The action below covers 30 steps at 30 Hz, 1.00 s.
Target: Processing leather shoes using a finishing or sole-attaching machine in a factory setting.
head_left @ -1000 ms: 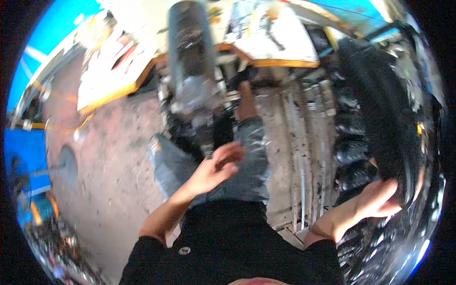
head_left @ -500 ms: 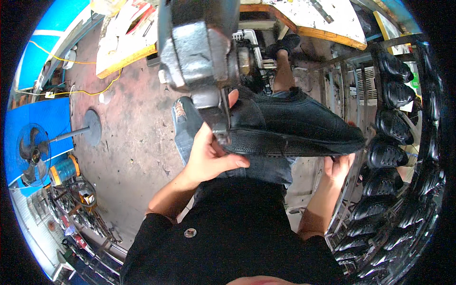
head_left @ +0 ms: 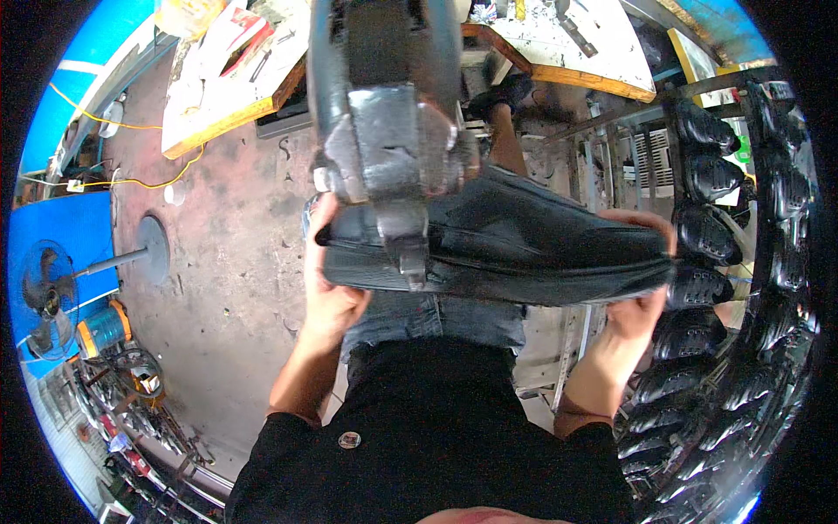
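A black leather shoe (head_left: pixel 532 231) lies sideways between my hands, its sole edge toward me. My left hand (head_left: pixel 336 293) is closed round the left end, fingers up behind it and the thumb side below. At the right end, my right hand (head_left: pixel 642 293) grips the tip, with fingers curling over the top. The metal head of a machine (head_left: pixel 384 148) reaches down over the shoe. Its narrow foot (head_left: pixel 410 258) overlaps the sole edge near my left hand; whether it touches the shoe I cannot tell. The machine hides part of the shoe's upper.
Racks of black shoes (head_left: pixel 703 236) stand close on the right. White-topped tables (head_left: pixel 218 79) are ahead, with another person's leg (head_left: pixel 506 140) beyond the machine. At left are a standing fan (head_left: pixel 52 297) and a yellow cable (head_left: pixel 131 181) on the floor.
The shoe has shifted left under the machine's foot, which now sits further along the sole edge. My left hand has moved left to the shoe's end; my right hand's fingers now wrap over the tip.
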Available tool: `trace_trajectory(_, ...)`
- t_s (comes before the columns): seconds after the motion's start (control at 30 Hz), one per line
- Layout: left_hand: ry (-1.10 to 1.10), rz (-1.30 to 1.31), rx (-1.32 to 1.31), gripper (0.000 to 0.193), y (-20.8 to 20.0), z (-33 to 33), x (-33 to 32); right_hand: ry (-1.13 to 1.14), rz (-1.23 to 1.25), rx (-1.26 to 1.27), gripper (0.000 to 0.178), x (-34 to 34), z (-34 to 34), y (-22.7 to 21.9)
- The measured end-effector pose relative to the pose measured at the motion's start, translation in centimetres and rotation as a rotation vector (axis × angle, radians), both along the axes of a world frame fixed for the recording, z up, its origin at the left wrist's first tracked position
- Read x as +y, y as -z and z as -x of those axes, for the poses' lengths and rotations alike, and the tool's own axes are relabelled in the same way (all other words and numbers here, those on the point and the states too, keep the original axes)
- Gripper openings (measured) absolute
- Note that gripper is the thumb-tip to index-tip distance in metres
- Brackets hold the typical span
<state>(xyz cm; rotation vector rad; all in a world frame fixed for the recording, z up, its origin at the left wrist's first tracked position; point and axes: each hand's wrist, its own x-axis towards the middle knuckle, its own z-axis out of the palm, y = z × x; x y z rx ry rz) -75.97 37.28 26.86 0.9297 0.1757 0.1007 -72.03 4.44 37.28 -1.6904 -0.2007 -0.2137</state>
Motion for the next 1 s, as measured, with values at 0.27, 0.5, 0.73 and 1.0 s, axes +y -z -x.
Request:
trace_trajectory(0.27,-0.093,-0.115,-0.113,0.121,-0.7,-0.3,6.6,-0.290,-0.219,0.198,0.081,5.8,-0.6,4.2)
trace_trajectory(0.5,-0.201,-0.490,-0.156,0.113,-1.2,-0.6,8.6,-0.367,-0.177,0.162,0.076,9.7,-1.1,4.4)
trace_trajectory(0.73,-0.008,-1.455,-0.551,0.096,-8.7,-1.7,4.7,-0.374,0.189,0.023,0.068,11.5,-1.5,2.4)
trace_trajectory(1.0,0.412,-1.202,-0.544,0.069,-10.1,-5.5,1.1,-0.296,0.560,-0.048,0.067,11.7,-1.1,0.3)
